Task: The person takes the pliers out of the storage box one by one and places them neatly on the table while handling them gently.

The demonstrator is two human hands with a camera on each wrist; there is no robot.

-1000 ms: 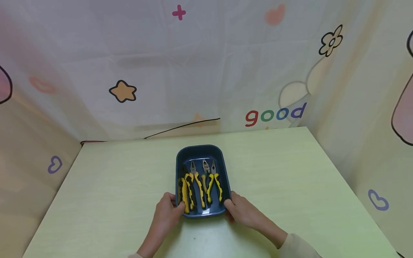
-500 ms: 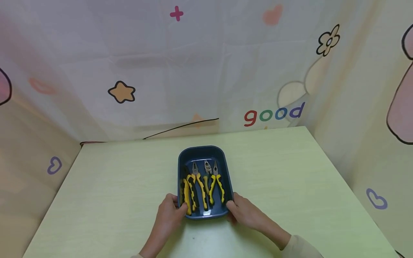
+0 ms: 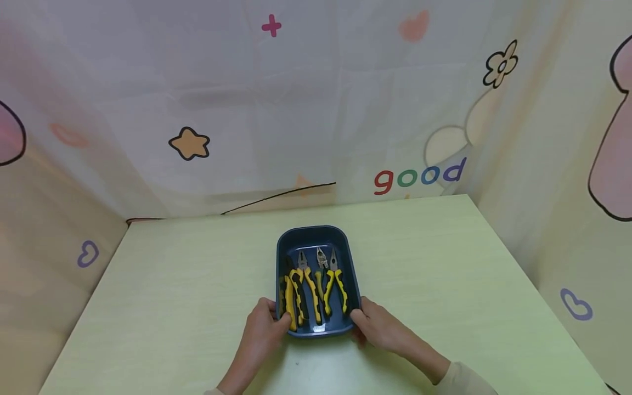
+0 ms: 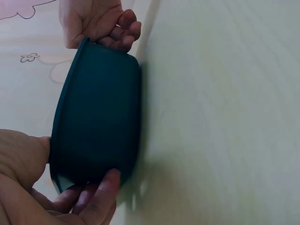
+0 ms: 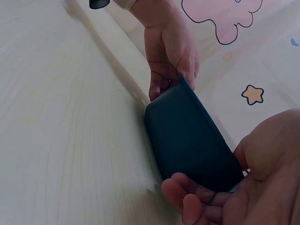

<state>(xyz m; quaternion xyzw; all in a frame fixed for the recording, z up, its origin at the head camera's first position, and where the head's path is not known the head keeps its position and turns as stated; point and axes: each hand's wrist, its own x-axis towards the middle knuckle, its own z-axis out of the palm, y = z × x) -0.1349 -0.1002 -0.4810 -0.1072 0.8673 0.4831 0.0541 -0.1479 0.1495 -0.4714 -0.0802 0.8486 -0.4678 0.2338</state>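
At lower centre I see the left hand (image 3: 264,325) and right hand (image 3: 379,325), fingers (image 4: 104,192) grasping the blue tray (image 3: 313,237). Several yellow-and-black pliers (image 3: 313,291) lie inside it.

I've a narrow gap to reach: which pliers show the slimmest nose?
The rightmost pliers in the tray: they taper to a point. The others look broader, except the leftmost pair, too dark at its end to judge.

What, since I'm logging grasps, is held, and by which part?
The blue tray, by its opposite sides near the closest corners, in left hand and right hand.
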